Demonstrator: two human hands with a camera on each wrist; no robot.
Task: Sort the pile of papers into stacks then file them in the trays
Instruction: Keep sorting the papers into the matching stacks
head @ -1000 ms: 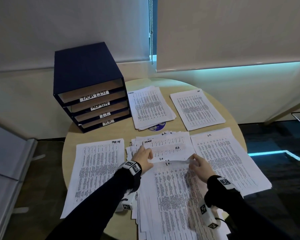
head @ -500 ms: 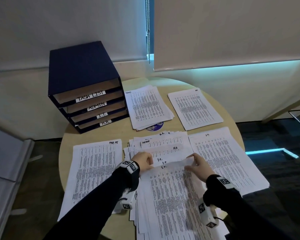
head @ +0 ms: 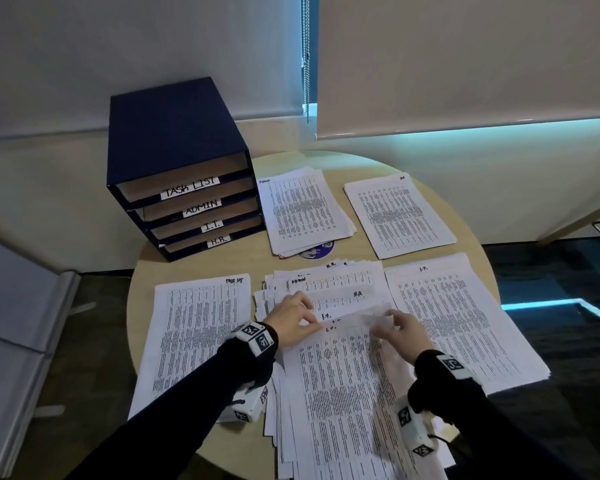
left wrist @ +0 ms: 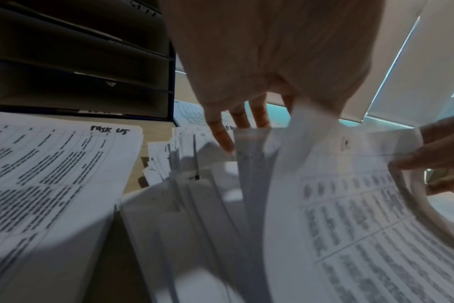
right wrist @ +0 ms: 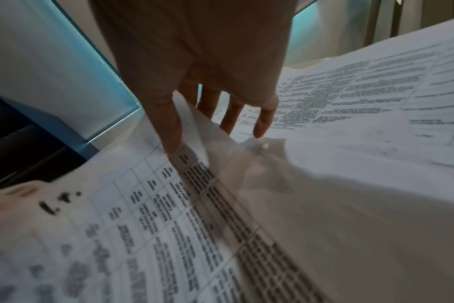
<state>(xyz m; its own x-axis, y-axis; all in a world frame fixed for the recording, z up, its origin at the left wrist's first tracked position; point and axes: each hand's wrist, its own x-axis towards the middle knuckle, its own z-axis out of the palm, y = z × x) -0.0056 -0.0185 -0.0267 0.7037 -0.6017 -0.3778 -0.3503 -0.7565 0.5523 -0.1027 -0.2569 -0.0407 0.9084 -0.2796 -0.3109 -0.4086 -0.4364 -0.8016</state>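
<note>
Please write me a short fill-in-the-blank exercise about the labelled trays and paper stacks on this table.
1. The top slot of the blue tray unit is labelled ____.
2. The bottom slot's label reads ____.
3. The sheet that the left hand and right hand are lifting from the pile is marked ____.
4. The stack left of the pile is marked ____.

Missing words: TASK LIST; H.R.; I.T.; TASK LIST

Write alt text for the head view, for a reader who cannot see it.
Two hands, left hand and right hand, lift the top edge of a sheet marked I.T. from a fanned pile of papers on a round table. Four sorted stacks surround it, beside a blue tray unit labelled Task List, Admin, I.T., H.R.
</note>
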